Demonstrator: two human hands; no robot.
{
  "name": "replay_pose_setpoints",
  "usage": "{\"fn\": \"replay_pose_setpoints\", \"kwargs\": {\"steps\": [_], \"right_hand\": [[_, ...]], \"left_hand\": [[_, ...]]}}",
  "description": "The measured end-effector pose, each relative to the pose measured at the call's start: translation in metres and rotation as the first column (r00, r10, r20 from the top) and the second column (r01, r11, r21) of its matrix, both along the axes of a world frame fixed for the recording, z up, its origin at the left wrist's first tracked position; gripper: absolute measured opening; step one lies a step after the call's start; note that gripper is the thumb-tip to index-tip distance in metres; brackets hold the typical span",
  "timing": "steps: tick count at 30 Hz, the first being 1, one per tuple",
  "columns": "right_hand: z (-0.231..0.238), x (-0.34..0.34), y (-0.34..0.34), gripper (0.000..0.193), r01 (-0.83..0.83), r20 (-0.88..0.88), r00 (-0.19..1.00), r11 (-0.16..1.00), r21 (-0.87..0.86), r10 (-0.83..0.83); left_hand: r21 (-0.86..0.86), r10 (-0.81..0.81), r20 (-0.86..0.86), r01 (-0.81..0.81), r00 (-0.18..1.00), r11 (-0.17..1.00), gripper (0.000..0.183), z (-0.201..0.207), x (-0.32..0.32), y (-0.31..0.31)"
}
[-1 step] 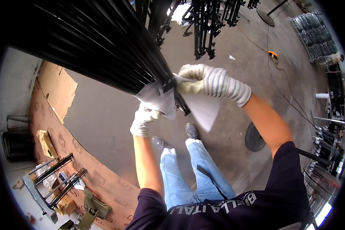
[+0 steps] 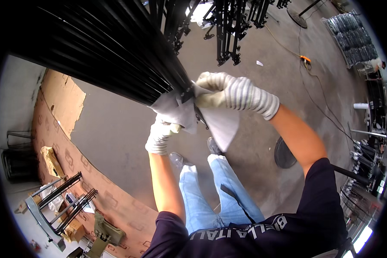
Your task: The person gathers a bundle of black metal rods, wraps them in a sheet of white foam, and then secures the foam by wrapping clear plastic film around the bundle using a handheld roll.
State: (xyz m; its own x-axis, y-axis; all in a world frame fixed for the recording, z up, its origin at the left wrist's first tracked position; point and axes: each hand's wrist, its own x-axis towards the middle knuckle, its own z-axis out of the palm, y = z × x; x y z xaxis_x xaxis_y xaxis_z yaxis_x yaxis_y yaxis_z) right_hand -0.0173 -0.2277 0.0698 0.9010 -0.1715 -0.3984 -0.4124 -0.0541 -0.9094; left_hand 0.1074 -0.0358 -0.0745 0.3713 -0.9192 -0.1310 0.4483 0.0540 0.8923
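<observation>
A bundle of long black metal tubes (image 2: 116, 56) comes in from the upper left, its near end at the middle of the view. Around that end lies a thin white sheet (image 2: 174, 109), cloth or foam, I cannot tell which. My left hand (image 2: 161, 133), in a striped knitted glove, pinches the sheet's lower edge below the tubes. On the right side of the bundle my right hand (image 2: 232, 92), gloved alike, has its fingers closed on the sheet's other part. From it a loose white corner hangs down over the floor. Both sets of fingertips are partly hidden by the sheet.
More black metal frames (image 2: 228, 34) hang ahead. An orange connector (image 2: 305, 59) on a cable lies on the floor at the right, near a round black base (image 2: 284, 154). To the left stands a patterned pink-brown surface (image 2: 112, 193) with a metal rack (image 2: 51, 210) on it.
The loose corner of the sheet has swung slightly left and down. My right hand has shifted a little to the left; my left hand has hardly moved.
</observation>
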Motion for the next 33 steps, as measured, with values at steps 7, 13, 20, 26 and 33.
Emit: {"fn": "replay_pose_setpoints", "kwargs": {"steps": [7,13,20,26,33], "right_hand": [[-0.012,-0.002,0.0,0.028,-0.033,0.13,0.991,0.998,0.062,0.025],[-0.001,-0.003,0.003,0.023,-0.002,0.177,0.984,0.989,0.15,-0.025],[0.01,-0.022,0.023,0.026,0.149,0.248,0.93,0.894,0.422,-0.272],[0.027,-0.021,0.044,0.019,0.175,0.373,0.926,0.815,-0.553,0.055],[0.017,0.023,0.077,0.02,0.168,0.297,0.952,0.681,-0.713,0.076]], "left_hand": [[0.108,0.248,0.081,-0.255,0.965,0.961,0.07,0.047,-0.036,-0.021],[-0.035,0.595,-0.047,-0.597,0.802,0.801,0.075,0.041,-0.072,-0.04],[-0.086,0.527,0.661,-0.644,0.534,0.76,0.099,0.055,-0.095,-0.051],[0.16,0.437,0.581,-0.622,0.687,0.766,0.091,0.005,-0.1,-0.036],[0.298,0.453,0.111,-0.464,0.885,0.834,0.066,0.053,-0.094,-0.026]]}}
